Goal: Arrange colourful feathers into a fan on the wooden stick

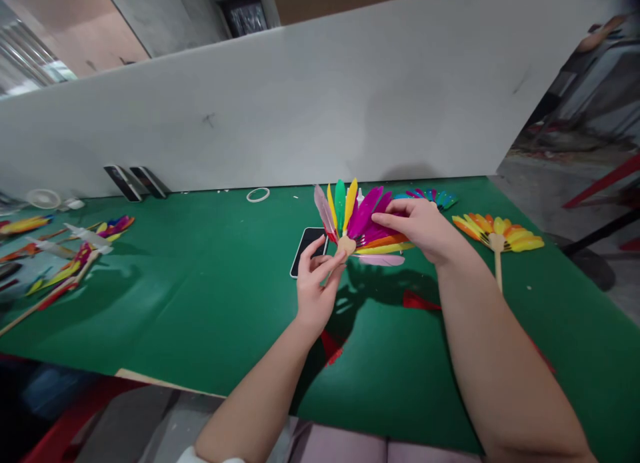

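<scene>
A multicoloured feather fan (347, 245) with a pale round centre is held above the green table (210, 283). My left hand (317, 286) pinches that centre between thumb and fingers. With thumb and fingertips closed, my right hand (420, 228) grips a purple feather (369, 208) on the fan's right side. Grey, yellow and green feathers spread at the upper left; orange, yellow and pink ones stick out at the right. Behind my left hand lies a phone (311, 235). Red tassels (419, 301) rest below the fan, partly in shadow.
A yellow-orange feather fan (497, 242) lies at right, and a blue-purple one (443, 198) sits behind my right hand. Feather pieces and white-tipped bottles (90, 238) crowd the left. A white ring (258, 194) lies near the white partition (300, 110), where two dark slabs (123, 183) lean.
</scene>
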Motion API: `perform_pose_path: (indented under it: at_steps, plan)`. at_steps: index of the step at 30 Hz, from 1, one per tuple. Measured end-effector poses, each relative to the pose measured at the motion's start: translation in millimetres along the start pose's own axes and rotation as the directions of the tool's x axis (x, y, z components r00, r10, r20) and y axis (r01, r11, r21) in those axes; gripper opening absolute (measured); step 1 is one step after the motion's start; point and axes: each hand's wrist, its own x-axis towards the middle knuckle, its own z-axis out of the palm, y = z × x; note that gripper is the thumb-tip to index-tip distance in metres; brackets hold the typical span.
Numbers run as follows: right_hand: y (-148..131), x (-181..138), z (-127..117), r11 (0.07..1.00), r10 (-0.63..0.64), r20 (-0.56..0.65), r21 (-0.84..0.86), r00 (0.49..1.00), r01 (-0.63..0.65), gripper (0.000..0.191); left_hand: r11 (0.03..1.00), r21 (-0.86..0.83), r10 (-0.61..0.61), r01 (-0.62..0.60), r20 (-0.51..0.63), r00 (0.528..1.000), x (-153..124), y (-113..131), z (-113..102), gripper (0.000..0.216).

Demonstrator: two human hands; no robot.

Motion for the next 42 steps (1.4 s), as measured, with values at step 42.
perform_pose_path:
  at_steps: [42]
  plan:
    - [-8.9, -5.7, -0.7, 0.977, -0.196, -0.039, -0.092, 0.980, 0.191, 0.066, 0.469, -0.486, -0.573, 0.737, 0.468, 0.673, 1.9, 7.2, 3.7, 0.020]
